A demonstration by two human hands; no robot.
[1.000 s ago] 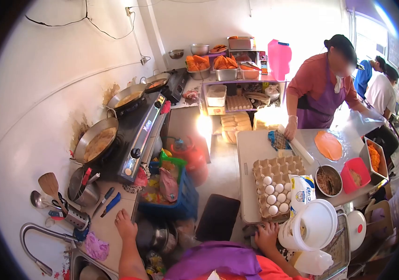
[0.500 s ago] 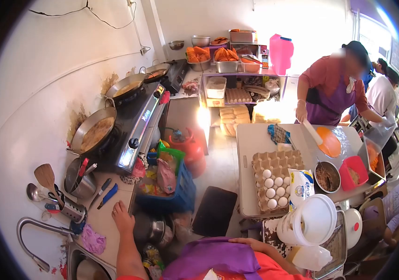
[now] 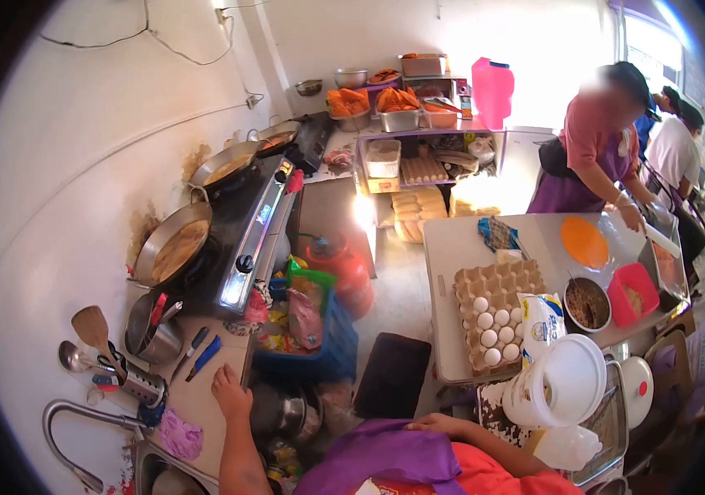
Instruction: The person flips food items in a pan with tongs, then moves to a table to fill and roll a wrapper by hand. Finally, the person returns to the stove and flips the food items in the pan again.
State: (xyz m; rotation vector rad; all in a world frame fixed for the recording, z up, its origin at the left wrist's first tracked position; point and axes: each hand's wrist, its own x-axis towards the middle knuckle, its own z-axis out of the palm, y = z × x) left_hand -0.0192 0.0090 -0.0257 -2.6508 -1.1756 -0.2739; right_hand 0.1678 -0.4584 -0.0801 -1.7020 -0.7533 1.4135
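Note:
My left hand rests palm down at the edge of the counter, fingers spread and holding nothing. Just beyond it lie a blue-handled knife and a dark-handled one. A crumpled pink cloth is nearer the sink. My right hand lies against the purple apron at my waist; its fingertips are partly hidden, so its grip is unclear. Right of it stand a white bucket and a translucent jug.
Pans sit on the stove at left. A blue crate and red gas tank are below. On the right table are an egg tray, a bowl and an orange disc. A co-worker stands behind it.
The view has shifted slightly. The co-worker has moved the white tool from beside the orange disc to the metal tray at the right. My hands stay in nearly the same places.

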